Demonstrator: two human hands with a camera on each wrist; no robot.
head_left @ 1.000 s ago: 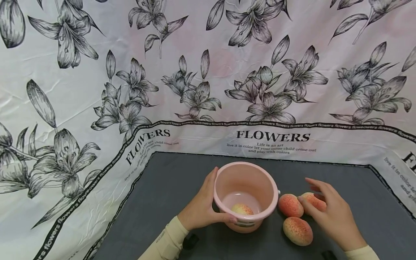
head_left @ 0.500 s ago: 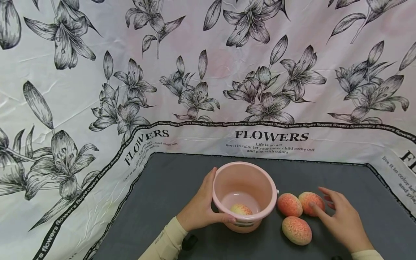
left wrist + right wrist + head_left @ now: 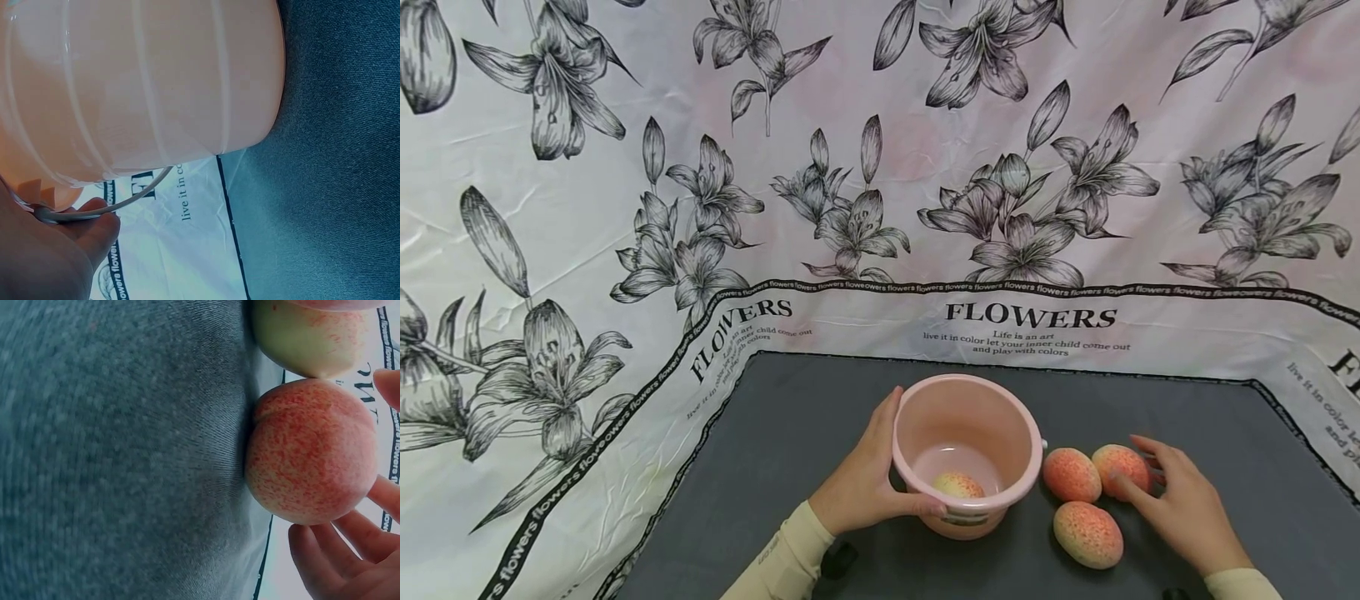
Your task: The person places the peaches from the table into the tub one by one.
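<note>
With thumb at the front of the rim and fingers around the left side, my left hand (image 3: 867, 483) grips a pink plastic bucket (image 3: 966, 414). One yellow-red peach (image 3: 957, 484) lies inside on its bottom. My right hand (image 3: 1187, 504) is spread around the right side of a red-speckled peach (image 3: 1123, 467) on the dark cloth. In the right wrist view, fingers (image 3: 359, 534) reach right to that peach's surface, while the thumb stands apart from it. Two more peaches lie beside it, a redder peach (image 3: 1071, 475) toward the bucket and a yellower peach (image 3: 1087, 534) nearer me.
A dark grey cloth surface (image 3: 760, 467) lies under everything, bordered by white flower-printed fabric (image 3: 850, 321) that rises behind. The bucket's thin grey handle (image 3: 134, 198) hangs along its side by the left hand. A small black object (image 3: 838, 560) is at the left sleeve.
The right hand has shifted right and slightly toward me, from over the far-right peach to that peach's right side. The left hand and the bucket have stayed put.
</note>
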